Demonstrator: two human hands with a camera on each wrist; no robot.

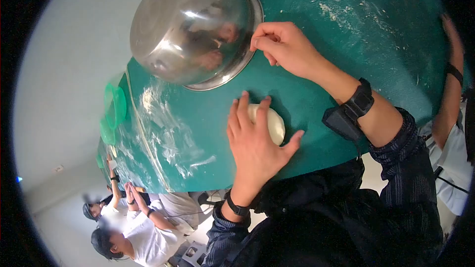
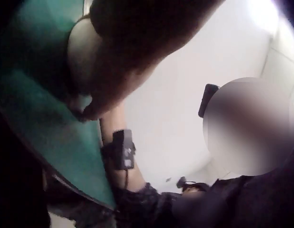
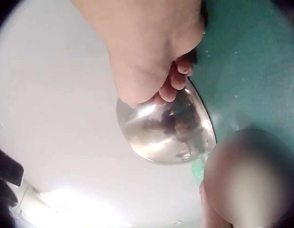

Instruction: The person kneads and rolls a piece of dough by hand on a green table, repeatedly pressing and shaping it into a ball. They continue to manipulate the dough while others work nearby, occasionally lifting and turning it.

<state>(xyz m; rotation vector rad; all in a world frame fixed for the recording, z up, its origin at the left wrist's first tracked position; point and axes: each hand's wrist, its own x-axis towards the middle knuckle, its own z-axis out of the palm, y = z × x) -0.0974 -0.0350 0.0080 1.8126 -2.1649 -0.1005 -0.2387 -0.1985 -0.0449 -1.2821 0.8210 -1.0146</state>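
My left hand (image 1: 257, 143) lies with spread fingers over a round, pale piece of dough (image 1: 276, 127), which shows between thumb and fingers. In the left wrist view this hand (image 2: 118, 61) is dark, with pale dough (image 2: 80, 52) beside it. An upturned metal bowl (image 1: 183, 24) stands beyond the dough. At its near rim my right hand (image 1: 287, 49) pinches the edge with thumb and index finger, the other fingers curled. The right wrist view shows these curled fingers (image 3: 169, 88) against the shiny bowl (image 3: 161, 133); their exact contact is partly hidden.
White flour streaks the green table (image 1: 316, 153) left of the dough and at the upper right. Green containers (image 1: 115, 106) stand by the far left edge. Two people in white (image 1: 153, 242) are at the lower left; another person's arm (image 1: 452, 64) reaches in from the right.
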